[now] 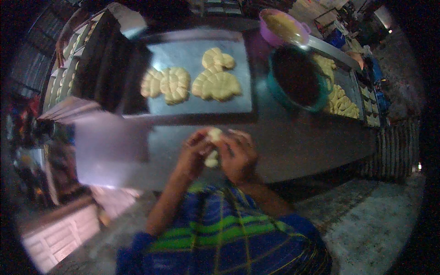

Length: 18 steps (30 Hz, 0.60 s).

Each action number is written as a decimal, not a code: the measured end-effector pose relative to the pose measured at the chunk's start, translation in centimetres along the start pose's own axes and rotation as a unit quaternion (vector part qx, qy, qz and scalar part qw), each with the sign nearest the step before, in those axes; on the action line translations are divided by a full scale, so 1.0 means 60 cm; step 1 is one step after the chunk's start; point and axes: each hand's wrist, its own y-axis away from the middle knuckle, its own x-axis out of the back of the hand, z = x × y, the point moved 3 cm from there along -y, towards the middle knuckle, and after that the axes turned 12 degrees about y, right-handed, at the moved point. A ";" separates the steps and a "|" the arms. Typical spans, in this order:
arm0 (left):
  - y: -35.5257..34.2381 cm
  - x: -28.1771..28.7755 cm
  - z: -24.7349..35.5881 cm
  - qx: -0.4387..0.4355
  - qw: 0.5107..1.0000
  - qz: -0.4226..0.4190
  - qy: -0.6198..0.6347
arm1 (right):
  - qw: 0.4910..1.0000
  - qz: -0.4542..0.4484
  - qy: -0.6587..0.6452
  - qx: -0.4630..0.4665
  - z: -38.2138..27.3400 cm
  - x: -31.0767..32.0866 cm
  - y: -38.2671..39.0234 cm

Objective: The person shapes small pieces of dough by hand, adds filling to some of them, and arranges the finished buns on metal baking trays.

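Near the front of the metal table (pixel 110 146), my left hand (pixel 195 151) and my right hand (pixel 240 156) are both closed round a small pale piece of dough (pixel 214 135). More pale dough (pixel 211 159) shows below my fingers; whether it is the same piece I cannot tell. Just beyond them lies a metal tray (pixel 197 109) bearing shaped, segmented pale dough pieces, one group (pixel 167 85) at its left and another (pixel 215 85) at its right.
A dark-filled teal tub (pixel 277 89) is right of the tray, with a purple basin (pixel 270 32) behind it. Another tray (pixel 355 94) of dough pieces lies farther right. A rack (pixel 73 55) of filled trays stands at the left. Concrete floor (pixel 362 220) shows at lower right.
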 end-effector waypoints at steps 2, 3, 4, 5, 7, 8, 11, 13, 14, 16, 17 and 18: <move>0.002 -0.012 0.018 -0.014 0.998 -0.035 -0.040 | 0.988 -0.021 -0.105 -0.110 0.012 -0.005 -0.003; 0.002 -0.018 0.021 -0.005 0.998 -0.047 -0.029 | 0.976 -0.033 -0.158 -0.145 0.026 -0.012 -0.006; 0.001 -0.025 0.025 0.004 0.998 -0.060 -0.016 | 0.961 -0.046 -0.208 -0.178 0.037 -0.018 -0.009; 0.001 -0.031 0.027 0.012 0.997 -0.072 -0.003 | 0.942 -0.059 -0.261 -0.204 0.046 -0.023 -0.010; 0.003 -0.046 0.025 -0.055 0.995 -0.044 -0.076 | 0.892 -0.084 -0.364 -0.255 0.060 -0.036 -0.007; 0.004 -0.050 0.021 -0.088 0.989 -0.029 -0.113 | 0.912 -0.082 -0.327 -0.233 0.065 -0.036 -0.003; -0.006 -0.029 0.000 -0.100 0.972 0.028 -0.210 | 0.952 -0.068 -0.247 -0.164 0.073 -0.035 0.009; -0.011 -0.014 -0.012 -0.059 0.988 0.047 -0.133 | 0.962 -0.050 -0.238 -0.120 0.069 -0.029 0.006; -0.011 -0.009 -0.015 -0.038 0.993 0.056 -0.094 | 0.975 -0.057 -0.202 -0.079 0.059 -0.019 0.000; -0.015 -0.012 -0.009 -0.009 0.996 0.060 -0.067 | 0.990 -0.066 -0.128 0.002 0.035 0.006 -0.013; -0.015 -0.017 -0.005 0.006 0.997 0.062 -0.054 | 0.991 -0.052 -0.103 0.062 0.039 0.005 -0.010; -0.013 -0.021 -0.003 -0.002 0.997 0.041 -0.065 | 0.989 -0.039 -0.077 0.122 0.052 0.000 -0.004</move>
